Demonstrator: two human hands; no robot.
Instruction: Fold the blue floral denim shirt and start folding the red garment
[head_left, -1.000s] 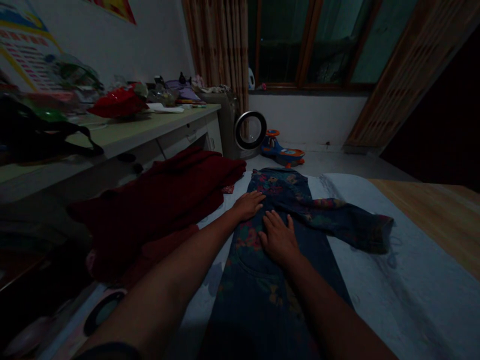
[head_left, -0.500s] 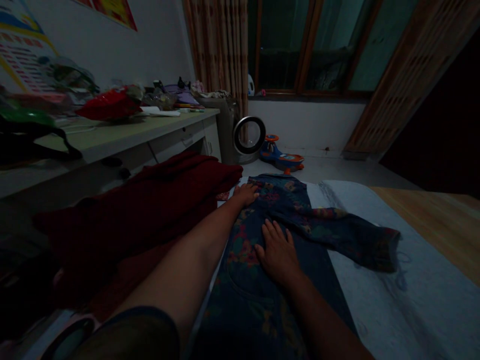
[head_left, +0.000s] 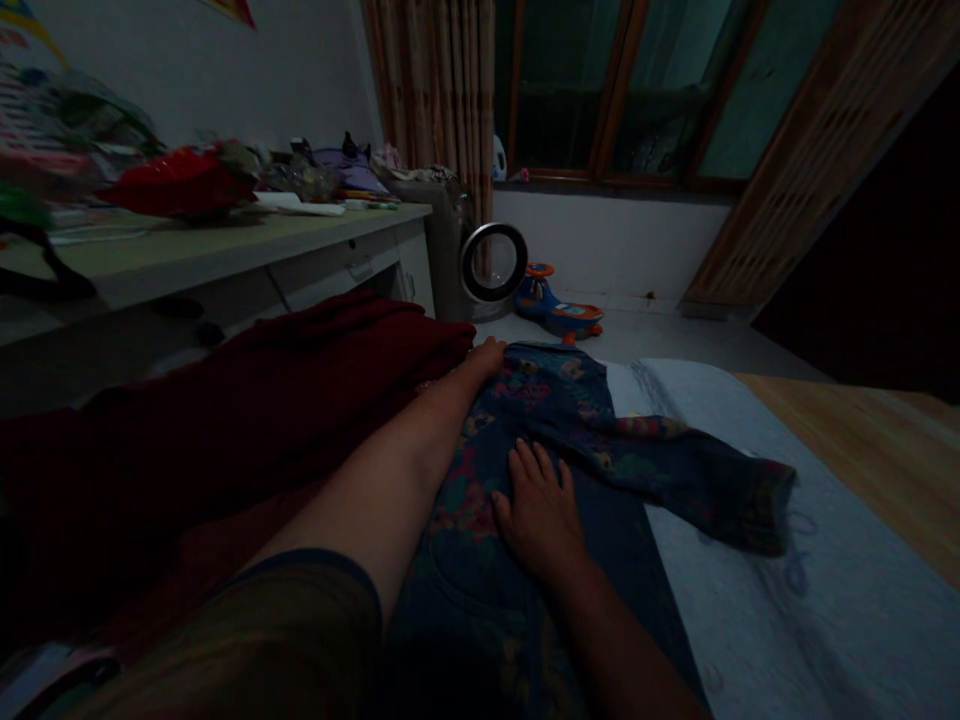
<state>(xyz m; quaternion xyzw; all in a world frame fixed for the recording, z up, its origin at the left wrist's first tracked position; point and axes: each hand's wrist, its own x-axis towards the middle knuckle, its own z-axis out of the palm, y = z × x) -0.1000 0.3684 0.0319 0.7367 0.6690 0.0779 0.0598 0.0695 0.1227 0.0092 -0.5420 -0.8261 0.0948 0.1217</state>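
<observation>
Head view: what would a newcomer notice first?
Probably the dark floral garment spread across the middle, the right hand flat on it and the left hand at its far left. Beside it lies a red cloth heap; beyond, a round door with a silver rim.

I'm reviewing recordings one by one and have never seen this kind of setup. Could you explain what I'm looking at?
No machine is at work on the cloth: these are a person's bare hands, seen from one camera worn on the head, looking forward and down. A dark blue floral garment lies on a pale sheet, with one sleeve stretched out rightward. The right hand lies flat on the garment. The left hand is at its far left edge; I can't tell whether it grips the fabric. Dark red cloth lies to the left.
</observation>
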